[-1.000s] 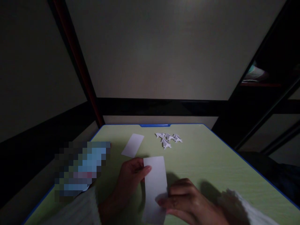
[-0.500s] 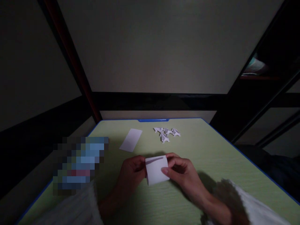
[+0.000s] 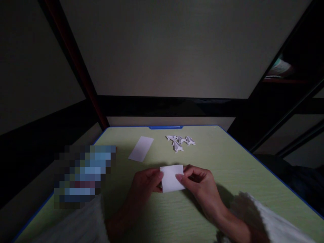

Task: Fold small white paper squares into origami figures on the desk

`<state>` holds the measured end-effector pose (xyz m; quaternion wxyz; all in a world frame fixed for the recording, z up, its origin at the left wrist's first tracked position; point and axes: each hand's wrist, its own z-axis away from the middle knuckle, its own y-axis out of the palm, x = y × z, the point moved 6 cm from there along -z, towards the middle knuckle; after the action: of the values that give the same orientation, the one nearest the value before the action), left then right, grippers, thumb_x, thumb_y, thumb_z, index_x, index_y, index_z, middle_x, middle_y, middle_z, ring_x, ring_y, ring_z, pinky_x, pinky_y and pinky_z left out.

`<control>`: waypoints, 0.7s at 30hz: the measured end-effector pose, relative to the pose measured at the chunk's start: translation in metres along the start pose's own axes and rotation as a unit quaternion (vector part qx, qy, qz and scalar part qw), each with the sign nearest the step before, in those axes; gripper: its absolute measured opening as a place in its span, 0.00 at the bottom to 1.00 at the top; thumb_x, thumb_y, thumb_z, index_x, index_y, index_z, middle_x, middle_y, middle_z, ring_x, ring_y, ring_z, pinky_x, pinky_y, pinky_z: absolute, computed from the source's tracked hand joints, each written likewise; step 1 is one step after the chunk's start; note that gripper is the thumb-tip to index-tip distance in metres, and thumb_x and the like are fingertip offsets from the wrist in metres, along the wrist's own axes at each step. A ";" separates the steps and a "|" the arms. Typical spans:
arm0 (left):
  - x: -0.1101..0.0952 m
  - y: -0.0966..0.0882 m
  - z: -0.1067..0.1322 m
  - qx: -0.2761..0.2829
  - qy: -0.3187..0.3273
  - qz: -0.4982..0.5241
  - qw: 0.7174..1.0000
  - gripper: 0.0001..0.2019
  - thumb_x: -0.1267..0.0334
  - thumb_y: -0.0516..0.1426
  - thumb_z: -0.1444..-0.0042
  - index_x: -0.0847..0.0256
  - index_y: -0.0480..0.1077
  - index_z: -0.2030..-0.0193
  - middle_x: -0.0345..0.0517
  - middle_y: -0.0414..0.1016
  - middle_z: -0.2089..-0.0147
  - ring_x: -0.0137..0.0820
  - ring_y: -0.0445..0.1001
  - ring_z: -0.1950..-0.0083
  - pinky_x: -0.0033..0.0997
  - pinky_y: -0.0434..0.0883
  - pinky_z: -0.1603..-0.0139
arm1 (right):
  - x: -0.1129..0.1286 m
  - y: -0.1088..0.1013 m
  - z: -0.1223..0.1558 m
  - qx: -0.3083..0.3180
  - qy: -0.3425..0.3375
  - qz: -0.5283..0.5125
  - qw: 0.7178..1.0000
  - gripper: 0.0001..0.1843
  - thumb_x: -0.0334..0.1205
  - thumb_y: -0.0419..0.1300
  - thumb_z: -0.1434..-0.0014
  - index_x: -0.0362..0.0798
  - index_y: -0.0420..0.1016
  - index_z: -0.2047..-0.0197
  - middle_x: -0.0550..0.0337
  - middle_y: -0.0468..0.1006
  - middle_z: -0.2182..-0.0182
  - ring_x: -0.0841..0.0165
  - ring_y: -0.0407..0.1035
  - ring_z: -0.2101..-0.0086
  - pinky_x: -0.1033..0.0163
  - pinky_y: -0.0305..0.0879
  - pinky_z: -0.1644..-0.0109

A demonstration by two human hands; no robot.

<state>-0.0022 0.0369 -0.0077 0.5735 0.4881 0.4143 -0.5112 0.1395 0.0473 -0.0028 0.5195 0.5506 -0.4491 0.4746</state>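
A folded piece of white paper [image 3: 171, 180], roughly square, is held up between my two hands just above the table. My left hand [image 3: 146, 180] pinches its left edge, with the thumb on the front face. On the right edge, my right hand [image 3: 198, 179] grips it with the thumb pressed on the front and the fingers curled behind. Beyond the hands lie several small folded paper figures [image 3: 178, 146], grouped close together. A flat white paper rectangle [image 3: 141, 149] rests to their left.
The light green table [image 3: 253, 199] has a blue rim and a blue handle piece [image 3: 165, 127] at its far edge. A blurred-out object [image 3: 86, 179] lies at the left side. A pale panel [image 3: 172, 50] rises behind the table.
My left thumb has come onto the front of the folded paper. The paper's top edge now lies flatter, without the dark gap seen before, and the paper has shifted slightly up and right.
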 end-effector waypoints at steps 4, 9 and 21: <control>0.001 0.001 -0.002 0.003 0.003 -0.054 0.999 0.06 0.64 0.58 0.61 0.65 0.73 0.78 0.41 0.72 0.82 0.28 0.67 0.78 0.24 0.64 0.77 | -0.001 0.001 0.000 0.002 0.004 -0.013 1.000 0.09 0.33 0.63 0.63 0.42 0.66 0.86 0.65 0.68 0.83 0.77 0.60 0.80 0.69 0.55 0.77; 0.005 -0.001 -0.005 -0.004 0.010 -0.059 0.998 0.06 0.64 0.57 0.60 0.64 0.74 0.79 0.41 0.72 0.82 0.28 0.67 0.78 0.23 0.64 0.77 | -0.004 0.001 -0.001 0.001 0.020 -0.015 1.000 0.09 0.33 0.63 0.63 0.42 0.67 0.87 0.65 0.69 0.84 0.77 0.60 0.81 0.70 0.55 0.77; 0.000 -0.005 -0.005 -0.035 0.038 -0.097 0.994 0.08 0.63 0.57 0.61 0.64 0.71 0.84 0.38 0.68 0.85 0.25 0.63 0.81 0.21 0.60 0.80 | -0.010 0.000 0.000 -0.009 0.054 -0.001 0.999 0.11 0.35 0.65 0.65 0.42 0.65 0.87 0.67 0.66 0.87 0.79 0.57 0.83 0.71 0.51 0.80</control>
<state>-0.0067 0.0417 -0.0092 0.5223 0.4442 0.4988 -0.5303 0.1379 0.0477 -0.0131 0.5486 0.5198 -0.4243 0.4988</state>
